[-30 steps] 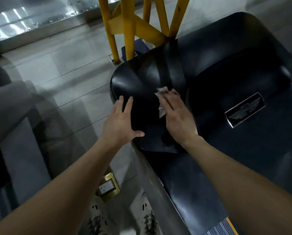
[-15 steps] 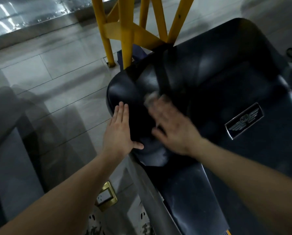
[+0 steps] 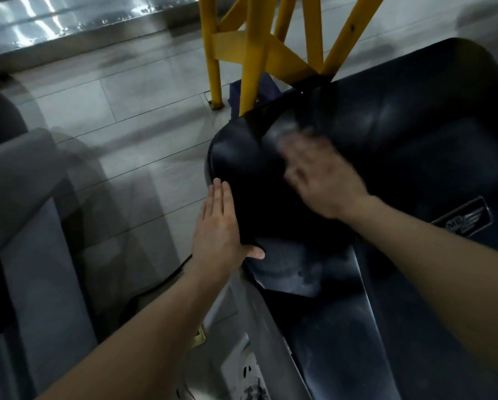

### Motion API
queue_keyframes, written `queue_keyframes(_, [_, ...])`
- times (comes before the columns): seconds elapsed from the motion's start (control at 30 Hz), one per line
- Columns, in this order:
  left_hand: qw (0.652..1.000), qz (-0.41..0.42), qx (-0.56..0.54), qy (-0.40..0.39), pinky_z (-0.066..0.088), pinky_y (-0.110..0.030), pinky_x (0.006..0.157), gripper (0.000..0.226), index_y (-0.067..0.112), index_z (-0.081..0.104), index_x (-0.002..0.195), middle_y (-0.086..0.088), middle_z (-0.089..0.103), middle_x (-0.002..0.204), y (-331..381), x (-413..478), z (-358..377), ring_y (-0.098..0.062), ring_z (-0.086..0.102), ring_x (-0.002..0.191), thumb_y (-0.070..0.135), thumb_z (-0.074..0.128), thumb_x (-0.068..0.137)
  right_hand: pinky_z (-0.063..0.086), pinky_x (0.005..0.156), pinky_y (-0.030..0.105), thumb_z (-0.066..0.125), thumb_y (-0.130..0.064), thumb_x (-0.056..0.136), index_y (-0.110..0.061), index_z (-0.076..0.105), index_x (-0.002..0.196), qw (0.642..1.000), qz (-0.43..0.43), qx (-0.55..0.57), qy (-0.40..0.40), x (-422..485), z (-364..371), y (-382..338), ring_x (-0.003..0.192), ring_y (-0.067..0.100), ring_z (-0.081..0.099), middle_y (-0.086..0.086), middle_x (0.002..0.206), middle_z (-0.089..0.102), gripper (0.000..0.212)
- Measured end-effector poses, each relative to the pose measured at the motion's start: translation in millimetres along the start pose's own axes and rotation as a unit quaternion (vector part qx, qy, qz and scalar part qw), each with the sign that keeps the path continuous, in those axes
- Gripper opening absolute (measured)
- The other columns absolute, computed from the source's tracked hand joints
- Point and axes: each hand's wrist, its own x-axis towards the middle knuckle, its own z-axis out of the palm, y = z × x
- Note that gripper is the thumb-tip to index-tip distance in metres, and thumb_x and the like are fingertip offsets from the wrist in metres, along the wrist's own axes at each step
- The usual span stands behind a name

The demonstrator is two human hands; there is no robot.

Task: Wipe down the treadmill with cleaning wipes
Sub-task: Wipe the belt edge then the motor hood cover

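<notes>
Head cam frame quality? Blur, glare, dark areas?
Head view: right hand smeared by motion blur, the wipe at its fingertips only a pale streak; left hand sharp, flat on the treadmill cover. Head view: hard glare on the metal ledge top left; the black cover is dim, with a soft sheen and little detail.

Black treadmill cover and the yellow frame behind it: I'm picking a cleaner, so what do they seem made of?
Black cover: probably moulded plastic, semi-gloss; smooth curves with soft light reflections. Yellow frame: likely painted metal tubing; straight bars, glossy coat with a few dark specks. Looks alone cannot confirm either.
</notes>
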Motion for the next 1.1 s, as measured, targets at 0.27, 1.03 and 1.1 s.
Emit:
queue_keyframes(0.27, [1.000,-0.004,0.006,0.014,0.009,-0.042,0.136,0.169,0.007,-0.004,0.171,-0.012,-0.009,0.180,-1.8,-2.6,4.2,-0.024,-0.006,0.167,0.077,0.091,0.051,0.009,0.134,0.043,0.037,-0.046,0.111,-0.021,0.032,0.167,0.989,-0.144,0.015,-0.027,12.6,1.3,-31.7,0.164,0.024,0.019,0.005,0.175,0.025,0.062])
queue_keyframes(1.03, [0.984,0.159,0.083,-0.020,0.027,-0.053,0.131,0.096,0.033,0.017,0.171,-0.006,0.009,0.179,32.1,-54.1,1.3,-0.031,0.017,0.163,0.030,0.079,0.097,0.013,0.132,0.050,0.031,-0.040,0.114,-0.025,0.014,0.171,0.959,-0.214,0.056,-0.178,-269.5,9.8,-63.9,0.166,0.021,0.003,-0.002,0.179,0.005,0.062])
queue_keyframes(1.1, [0.981,0.171,0.086,-0.041,0.028,-0.053,0.130,0.095,0.035,0.017,0.171,-0.005,0.006,0.179,39.3,-57.4,12.4,-0.032,0.015,0.163,0.026,0.077,0.098,0.015,0.132,0.052,0.032,-0.038,0.114,-0.019,0.020,0.170,0.988,-0.123,0.024,-0.088,-205.3,4.3,-47.4,0.165,0.025,0.008,0.004,0.178,0.014,0.061])
